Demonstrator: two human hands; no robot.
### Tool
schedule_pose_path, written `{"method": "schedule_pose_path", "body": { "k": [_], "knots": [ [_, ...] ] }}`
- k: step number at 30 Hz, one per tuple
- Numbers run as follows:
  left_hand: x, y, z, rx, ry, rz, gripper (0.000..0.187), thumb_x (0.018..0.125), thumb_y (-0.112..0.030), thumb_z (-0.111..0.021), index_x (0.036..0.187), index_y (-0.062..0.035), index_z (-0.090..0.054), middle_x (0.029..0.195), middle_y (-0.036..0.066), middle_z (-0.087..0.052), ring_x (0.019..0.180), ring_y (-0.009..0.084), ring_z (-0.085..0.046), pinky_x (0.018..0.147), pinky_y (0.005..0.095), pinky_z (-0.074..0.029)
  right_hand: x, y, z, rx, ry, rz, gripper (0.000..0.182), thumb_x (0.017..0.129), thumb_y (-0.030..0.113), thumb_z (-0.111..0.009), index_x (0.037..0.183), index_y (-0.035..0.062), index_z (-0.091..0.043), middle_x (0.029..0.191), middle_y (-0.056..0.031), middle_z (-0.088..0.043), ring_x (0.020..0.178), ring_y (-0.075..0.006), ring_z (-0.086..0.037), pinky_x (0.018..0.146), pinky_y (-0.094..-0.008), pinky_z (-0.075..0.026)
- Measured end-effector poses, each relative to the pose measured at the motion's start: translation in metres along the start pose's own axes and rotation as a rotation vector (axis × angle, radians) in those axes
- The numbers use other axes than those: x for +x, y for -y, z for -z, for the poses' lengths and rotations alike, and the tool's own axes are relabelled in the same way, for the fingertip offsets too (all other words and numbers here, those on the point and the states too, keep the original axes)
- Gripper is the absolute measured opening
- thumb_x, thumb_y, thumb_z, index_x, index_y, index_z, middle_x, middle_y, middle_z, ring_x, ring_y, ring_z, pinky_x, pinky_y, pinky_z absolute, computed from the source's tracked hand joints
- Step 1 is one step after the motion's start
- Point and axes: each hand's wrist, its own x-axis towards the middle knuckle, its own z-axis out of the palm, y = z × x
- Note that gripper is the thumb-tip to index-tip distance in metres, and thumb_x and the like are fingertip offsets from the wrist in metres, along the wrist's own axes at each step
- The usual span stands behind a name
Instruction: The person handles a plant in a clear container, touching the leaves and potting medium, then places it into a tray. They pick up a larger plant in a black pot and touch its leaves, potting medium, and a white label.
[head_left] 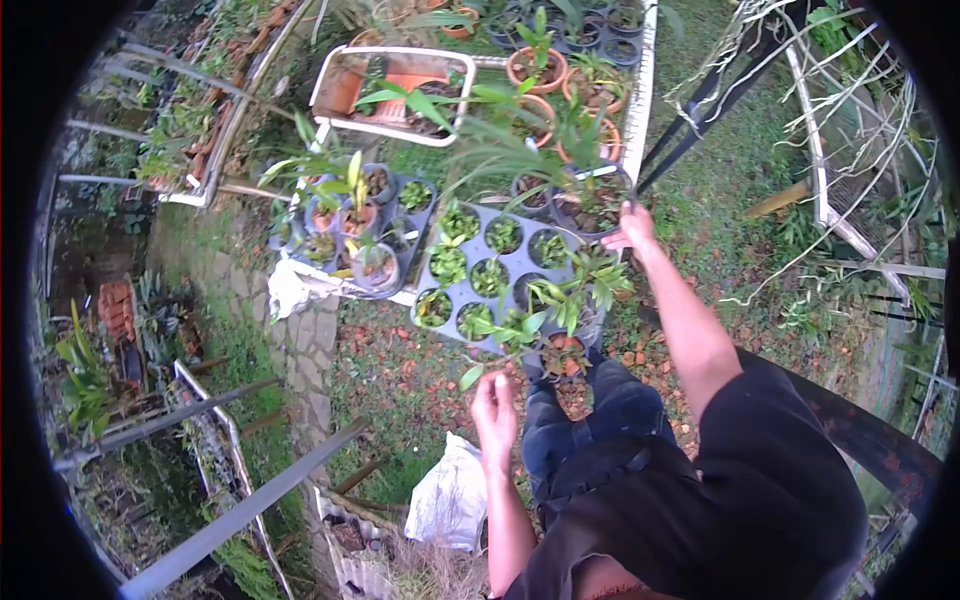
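Observation:
My right hand (634, 230) grips the rim of a dark round plant pot (588, 212), which holds soil and a long-leaved plant. The pot is at the right back corner of a grey tray (476, 243) with round cells, several of them filled with small leafy green plants (489, 278). My left hand (494, 412) hangs in front of the tray with its fingers curled together. Whatever they hold, if anything, cannot be made out. Just beyond its fingertips is a single green leaf (472, 376). A leafy plant (590, 285) overhangs the tray's near right corner.
Potted plants (375, 265) crowd together left of the tray. Behind stand terracotta pots (537, 72) and a white-rimmed planter (395, 140). A white sack (448, 495) lies at lower left. Dark poles (708, 100) and pale bare roots (840, 90) are on the right.

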Motion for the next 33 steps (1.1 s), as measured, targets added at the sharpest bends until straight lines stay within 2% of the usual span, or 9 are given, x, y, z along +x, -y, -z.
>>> {"method": "schedule_pose_path", "body": {
  "k": [5, 13, 17, 21, 27, 28, 31, 32, 33],
  "knots": [
    [0.013, 0.000, 0.003, 0.037, 0.122, -0.106, 0.027, 0.109, -0.022, -0.056, 0.117, 0.0003, -0.068, 0.087, 0.004, -0.067, 0.079, 0.0107, -0.059, 0.074, 0.0292, -0.050, -0.050, 0.024, 0.022, 0.023, -0.041, -0.008, 0.050, 0.114, 0.039, -0.037, 0.149, 0.0033, -0.030, 0.107, -0.0305, -0.066, 0.067, -0.0375, -0.075, 0.055, -0.0448, -0.067],
    [0.038, 0.001, 0.023, -0.065, 0.318, -0.152, 0.029, 0.111, -0.025, -0.053, 0.122, -0.0003, -0.064, 0.089, 0.002, -0.066, 0.078, 0.0072, -0.057, 0.072, 0.0255, -0.049, -0.163, 0.023, 0.039, 0.101, -0.031, 0.090, 0.048, 0.112, 0.043, -0.043, 0.136, 0.0015, -0.037, 0.086, -0.0228, -0.067, 0.062, -0.0331, -0.074, 0.053, -0.0422, -0.066],
    [0.047, -0.021, 0.026, -0.036, 0.442, -0.197, 0.033, 0.111, -0.027, -0.054, 0.129, -0.0006, -0.060, 0.102, 0.006, -0.069, 0.090, 0.0118, -0.063, 0.078, 0.0287, -0.053, -0.220, 0.006, 0.026, 0.166, -0.011, 0.097, 0.049, 0.113, 0.042, -0.042, 0.140, 0.0019, -0.038, 0.093, -0.0235, -0.069, 0.061, -0.0315, -0.074, 0.050, -0.0402, -0.065],
    [0.053, -0.029, 0.013, -0.109, 0.577, -0.153, 0.060, 0.108, -0.048, -0.054, 0.153, -0.0087, -0.043, 0.143, 0.016, -0.055, 0.121, 0.0236, -0.060, 0.097, 0.0387, -0.054, -0.287, -0.001, 0.002, 0.194, 0.066, 0.192, 0.045, 0.113, 0.040, -0.041, 0.141, 0.0052, -0.036, 0.094, -0.0216, -0.069, 0.057, -0.0294, -0.072, 0.047, -0.0375, -0.064],
    [0.029, -0.047, 0.022, -0.399, 0.608, -0.094, 0.075, 0.105, -0.058, -0.054, 0.159, -0.0121, -0.030, 0.148, 0.014, -0.051, 0.131, 0.0267, -0.057, 0.102, 0.0491, -0.052, -0.374, -0.002, -0.042, 0.174, 0.138, 0.240, 0.047, 0.114, 0.033, -0.040, 0.151, 0.0051, -0.030, 0.108, -0.0210, -0.066, 0.057, -0.0277, -0.072, 0.047, -0.0352, -0.063],
    [0.039, -0.034, 0.028, -0.519, 0.672, -0.019, 0.085, 0.102, -0.056, -0.062, 0.166, -0.0189, -0.021, 0.160, 0.014, -0.042, 0.140, 0.0283, -0.050, 0.106, 0.0514, -0.047, -0.379, -0.004, -0.045, 0.166, 0.180, 0.213, 0.051, 0.113, 0.034, -0.044, 0.153, 0.0068, -0.028, 0.113, -0.0202, -0.064, 0.057, -0.0277, -0.072, 0.047, -0.0347, -0.063],
    [0.037, -0.032, 0.052, -0.556, 0.687, 0.011, 0.076, 0.104, -0.042, -0.066, 0.163, -0.0119, -0.029, 0.155, 0.011, -0.048, 0.137, 0.0250, -0.052, 0.108, 0.0486, -0.047, -0.396, -0.012, -0.061, 0.146, 0.174, 0.197, 0.054, 0.112, 0.034, -0.045, 0.156, 0.0089, -0.025, 0.118, -0.0228, -0.063, 0.055, -0.0282, -0.072, 0.044, -0.0329, -0.062],
    [0.034, -0.031, 0.060, -0.568, 0.679, -0.017, 0.070, 0.105, -0.036, -0.064, 0.162, -0.0106, -0.031, 0.155, 0.010, -0.048, 0.136, 0.0235, -0.053, 0.108, 0.0465, -0.048, -0.400, -0.011, -0.058, 0.194, 0.290, 0.176, 0.058, 0.111, 0.030, -0.049, 0.158, 0.0095, -0.024, 0.128, -0.0270, -0.060, 0.064, -0.0303, -0.075, 0.053, -0.0393, -0.063],
    [0.031, -0.026, 0.064, -0.590, 0.635, -0.023, 0.068, 0.106, -0.038, -0.064, 0.159, -0.0088, -0.033, 0.150, 0.011, -0.050, 0.133, 0.0235, -0.056, 0.105, 0.0465, -0.050, -0.405, -0.011, -0.060, -0.039, 0.195, 0.281, 0.057, 0.109, 0.029, -0.052, 0.157, 0.0088, -0.028, 0.131, -0.0277, -0.059, 0.070, -0.0313, -0.075, 0.060, -0.0414, -0.063]
  ]
}}
